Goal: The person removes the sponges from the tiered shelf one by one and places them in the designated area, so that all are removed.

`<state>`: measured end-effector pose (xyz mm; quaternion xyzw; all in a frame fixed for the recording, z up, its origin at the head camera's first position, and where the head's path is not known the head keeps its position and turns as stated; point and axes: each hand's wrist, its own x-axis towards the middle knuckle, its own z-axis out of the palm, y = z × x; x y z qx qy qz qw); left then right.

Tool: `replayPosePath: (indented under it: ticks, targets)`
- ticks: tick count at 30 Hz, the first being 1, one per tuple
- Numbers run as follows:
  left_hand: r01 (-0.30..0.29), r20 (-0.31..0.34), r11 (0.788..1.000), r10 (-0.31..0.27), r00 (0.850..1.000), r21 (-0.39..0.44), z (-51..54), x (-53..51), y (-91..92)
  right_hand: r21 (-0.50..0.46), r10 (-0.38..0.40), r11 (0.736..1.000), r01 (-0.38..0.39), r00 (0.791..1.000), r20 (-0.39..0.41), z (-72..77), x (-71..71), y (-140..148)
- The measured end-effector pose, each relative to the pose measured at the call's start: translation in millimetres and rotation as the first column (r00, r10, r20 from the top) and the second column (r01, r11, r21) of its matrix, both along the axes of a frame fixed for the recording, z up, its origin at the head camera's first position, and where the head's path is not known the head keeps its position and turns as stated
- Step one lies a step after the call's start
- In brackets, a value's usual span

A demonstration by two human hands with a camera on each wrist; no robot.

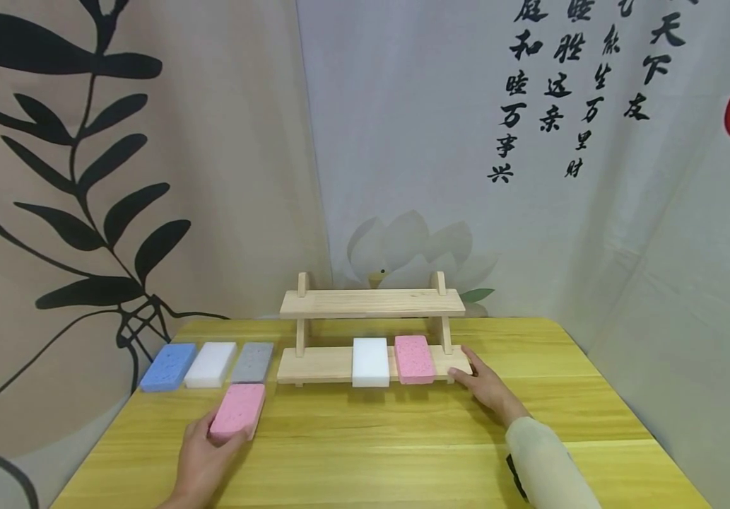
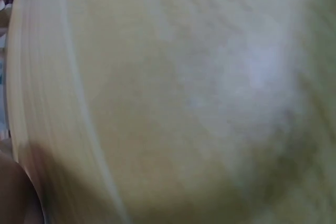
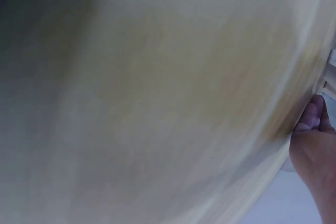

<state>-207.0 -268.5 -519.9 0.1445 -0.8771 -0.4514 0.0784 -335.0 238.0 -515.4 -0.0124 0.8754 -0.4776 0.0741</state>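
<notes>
While the left grip (image 1: 204,452) holds a pink sponge (image 1: 239,410) by its near end, long axis pointing away toward the grey sponge (image 1: 253,362), the lower shelf (image 1: 315,363) lies rightward and beyond, its right end held by the right grip (image 1: 487,387).

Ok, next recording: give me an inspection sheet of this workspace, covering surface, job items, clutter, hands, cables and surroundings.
Surface: wood-grain table.
Job's things: two-tier wooden rack, its lower shelf bearing a white block and a pink block; left of it, a row of blue block, second white block and gray block; second pink block in hand.
Clutter: nothing seen.
Left hand: grips the second pink block; whether that touches the table, cannot tell.
Right hand: holds the lower shelf's right end.
Cables: nothing seen.
Surroundings: fabric backdrop with plant print and black characters.
</notes>
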Motion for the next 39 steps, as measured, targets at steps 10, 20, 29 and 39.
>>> replayPosePath:
  ticks: [10, 20, 29, 39]
  targets:
    - [0.008, 0.057, 1.000, -0.009, 0.998, 0.006, -4.0, 0.5, -5.7, 0.008, 0.015, 1.000, -0.015, 1.000, -0.026, -0.4, 0.5, -0.4]
    - [0.021, 0.079, 1.000, -0.020, 0.997, -0.013, -4.7, -2.9, -8.9, -0.007, 0.018, 1.000, -0.018, 1.000, -0.025, 0.7, 1.3, 1.2]
    - [0.042, 0.050, 0.999, -0.040, 0.998, -0.025, -5.4, -0.7, -10.2, -0.016, 0.024, 1.000, -0.024, 0.999, -0.023, 1.9, 3.0, 1.3]
    - [0.038, 0.049, 0.999, -0.037, 0.998, -0.021, -4.5, -1.9, -9.5, -0.011, 0.014, 1.000, -0.014, 1.000, -0.023, 2.3, 3.0, 0.9]
